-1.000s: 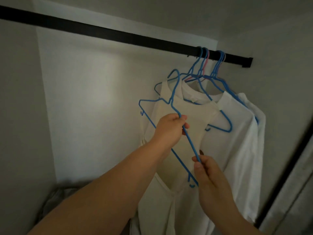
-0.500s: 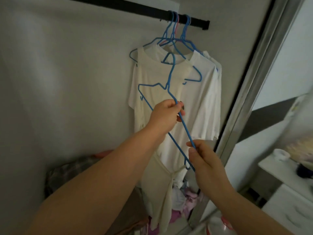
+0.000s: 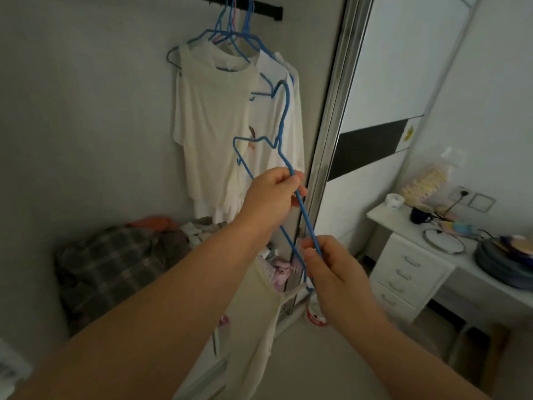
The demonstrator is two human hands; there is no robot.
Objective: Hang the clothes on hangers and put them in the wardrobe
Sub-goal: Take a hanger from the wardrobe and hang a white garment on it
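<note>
I hold an empty blue wire hanger upright in front of the wardrobe. My left hand grips its upper shoulder wire and my right hand pinches its lower end. A cream garment drapes over my left forearm and hangs below it. Behind, white and cream shirts hang on blue hangers from the black rail at the top.
A plaid bundle and loose clothes lie on the wardrobe floor. The sliding door's metal frame runs down the middle. To the right stands a white desk with drawers carrying a mug, pan lid and clutter.
My view has swung down and to the right, out of the wardrobe. Both hands have carried the blue hanger away from the rail and lower, keeping their grip.
</note>
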